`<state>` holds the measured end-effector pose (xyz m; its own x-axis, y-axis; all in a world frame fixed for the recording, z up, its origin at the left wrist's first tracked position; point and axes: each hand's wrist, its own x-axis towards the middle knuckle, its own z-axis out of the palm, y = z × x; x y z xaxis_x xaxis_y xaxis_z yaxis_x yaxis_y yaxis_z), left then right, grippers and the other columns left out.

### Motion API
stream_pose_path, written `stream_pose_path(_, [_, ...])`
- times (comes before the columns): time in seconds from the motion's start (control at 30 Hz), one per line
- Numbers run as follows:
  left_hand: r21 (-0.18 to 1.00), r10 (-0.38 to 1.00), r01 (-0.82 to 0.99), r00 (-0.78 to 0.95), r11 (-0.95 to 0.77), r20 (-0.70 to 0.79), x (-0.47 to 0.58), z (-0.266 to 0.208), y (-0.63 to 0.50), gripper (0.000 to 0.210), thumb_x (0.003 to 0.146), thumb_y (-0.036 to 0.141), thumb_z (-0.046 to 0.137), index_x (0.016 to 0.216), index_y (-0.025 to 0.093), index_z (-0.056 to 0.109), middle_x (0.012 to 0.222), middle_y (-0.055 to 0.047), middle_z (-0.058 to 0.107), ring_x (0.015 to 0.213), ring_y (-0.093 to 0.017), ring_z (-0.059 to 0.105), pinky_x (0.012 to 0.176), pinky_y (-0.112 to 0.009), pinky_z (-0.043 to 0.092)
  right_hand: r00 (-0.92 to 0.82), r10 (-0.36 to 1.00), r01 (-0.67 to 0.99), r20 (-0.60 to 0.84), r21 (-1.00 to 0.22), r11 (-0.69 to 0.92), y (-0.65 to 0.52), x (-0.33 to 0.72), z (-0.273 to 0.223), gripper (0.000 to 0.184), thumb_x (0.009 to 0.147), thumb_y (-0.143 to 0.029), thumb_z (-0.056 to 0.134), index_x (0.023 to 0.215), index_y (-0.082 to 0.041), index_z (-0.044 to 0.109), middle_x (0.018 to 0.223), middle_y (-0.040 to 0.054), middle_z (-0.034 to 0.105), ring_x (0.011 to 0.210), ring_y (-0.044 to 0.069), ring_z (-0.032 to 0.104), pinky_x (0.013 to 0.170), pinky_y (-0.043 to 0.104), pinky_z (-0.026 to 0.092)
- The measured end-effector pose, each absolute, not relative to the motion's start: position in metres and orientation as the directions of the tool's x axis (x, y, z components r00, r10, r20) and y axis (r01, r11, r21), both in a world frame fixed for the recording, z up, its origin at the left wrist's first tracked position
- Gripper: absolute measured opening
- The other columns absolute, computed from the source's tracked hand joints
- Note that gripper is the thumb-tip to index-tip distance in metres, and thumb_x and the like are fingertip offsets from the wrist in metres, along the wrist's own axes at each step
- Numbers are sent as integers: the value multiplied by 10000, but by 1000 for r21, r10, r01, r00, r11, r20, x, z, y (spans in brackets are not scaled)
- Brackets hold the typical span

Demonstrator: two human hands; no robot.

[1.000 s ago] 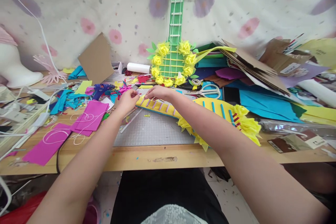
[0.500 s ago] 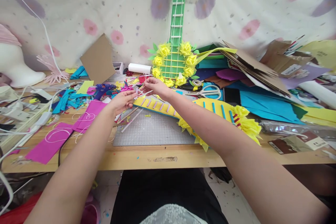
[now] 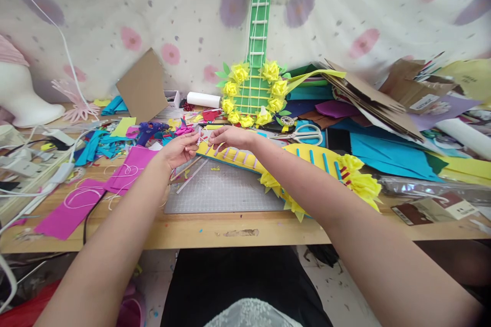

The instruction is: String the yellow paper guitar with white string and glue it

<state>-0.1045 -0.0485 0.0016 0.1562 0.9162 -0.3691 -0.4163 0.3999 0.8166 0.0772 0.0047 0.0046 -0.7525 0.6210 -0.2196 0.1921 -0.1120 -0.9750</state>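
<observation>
A yellow paper guitar [image 3: 319, 157] lies slantwise, with blue and lilac strips across it and yellow paper flowers at its wide end. My left hand [image 3: 181, 148] is closed at the tip of the guitar's narrow neck, pinching something small and pale lilac there. Just to its right, my right hand [image 3: 231, 137] is closed in a pinch on thin white string, low over the neck. My right forearm hides part of the guitar's middle. Under the neck are a grey cutting mat [image 3: 230, 191] and a thin pale strip [image 3: 192, 176].
A green paper guitar [image 3: 259, 30] with yellow flowers stands against the curtain. Scissors [image 3: 305, 134] and a phone [image 3: 338, 140] lie to the right, near stacked cardboard [image 3: 368, 92]. Leftward are a blue glue gun [image 3: 149, 132], magenta sheets [image 3: 72, 208], loose white string and cables.
My right hand has come down closer to the yellow neck, and the white string loops that stood up between my hands are lower. My left hand has barely moved.
</observation>
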Motion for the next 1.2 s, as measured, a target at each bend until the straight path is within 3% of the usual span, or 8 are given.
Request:
stream_pose_path(0.27, [857,936,-376,173,352,-308,-101,7,-54,70,757,61,593,771,128,575,684,13,557,382,17,309,344,-90,304,-519,805,261,-287,-950,-171,13,76,1,84,718,-126,627,665,-148,566,716,15,609,593,68,532,552,185,429])
stream_pose_path(0.43, [861,908,-327,297,388,-296,-94,8,-59,61,734,87,627,787,116,621,711,-3,574,402,19,317,362,-96,310,-529,805,413,-267,-910,-31,9,58,16,135,703,-73,604,602,-150,555,585,-8,564,569,81,516,575,212,428])
stream_pose_path(0.63, [847,921,-383,272,368,-278,-95,7,-62,89,723,91,634,810,110,643,668,6,557,406,18,336,363,-89,316,-566,777,394,-276,-918,-40,7,32,25,192,698,-1,538,580,-149,504,496,-35,491,474,54,442,533,188,415])
stream_pose_path(0.73, [872,961,-403,104,276,-257,-96,7,-62,60,723,95,635,782,98,639,599,23,526,401,12,357,363,-91,326,-509,826,385,-242,-922,-33,6,29,20,90,733,-72,546,759,-158,545,643,-14,559,519,69,486,555,215,450])
stream_pose_path(0.83, [919,963,-341,-105,199,-247,-95,5,-59,87,695,82,660,780,91,642,576,28,531,398,1,388,360,-109,340,-408,911,396,-62,-911,116,1,36,14,364,735,-153,579,1089,-152,493,930,47,620,683,108,572,671,263,490])
stream_pose_path(0.9, [936,950,-306,-197,177,-244,-93,2,-57,117,671,74,680,782,92,646,574,27,549,392,-6,400,358,-124,344,-456,887,437,75,-849,297,-7,42,12,539,716,-202,614,1218,-148,425,1093,81,590,818,133,593,768,285,483])
stream_pose_path(1.03, [939,945,-302,-226,164,-237,-89,-4,-53,139,627,82,711,746,108,645,568,29,564,394,-23,422,364,-154,350,-605,767,554,213,-579,598,-24,47,9,719,655,-353,702,1277,-141,407,1265,130,485,1075,230,532,891,362,437])
stream_pose_path(1.2, [949,941,-251,-230,189,-249,-90,-5,-50,137,602,82,720,711,104,639,575,21,570,411,-31,427,398,-174,373,-574,770,654,279,-409,636,-31,44,5,671,694,-405,692,1239,-115,429,1232,152,500,1139,251,487,903,368,420])
